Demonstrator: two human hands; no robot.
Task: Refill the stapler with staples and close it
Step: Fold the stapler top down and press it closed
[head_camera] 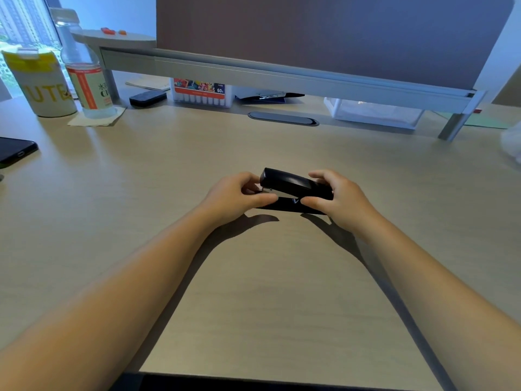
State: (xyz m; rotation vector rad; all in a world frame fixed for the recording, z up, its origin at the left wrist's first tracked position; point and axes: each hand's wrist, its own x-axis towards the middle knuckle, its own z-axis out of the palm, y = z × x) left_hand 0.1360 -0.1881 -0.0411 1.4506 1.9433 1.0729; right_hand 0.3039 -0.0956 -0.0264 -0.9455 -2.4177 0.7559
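Note:
A black stapler (290, 182) lies on the wooden desk (253, 277) in the middle of the view, its length running left to right. Its top arm is lifted slightly at the left end, with a bit of metal showing under it. My left hand (236, 194) grips the stapler's left end, thumb on the base and fingers near the front tip. My right hand (338, 198) holds the right end, thumb on the base and fingers over the back. No loose staples are visible.
A monitor stand (282, 71) spans the back of the desk, with a marker box (201, 91), a small black case (148, 97) and a clear tray (372, 111) beneath it. A cup (42, 83) and a bottle (84, 66) stand at the back left, a phone (14, 152) at the left edge.

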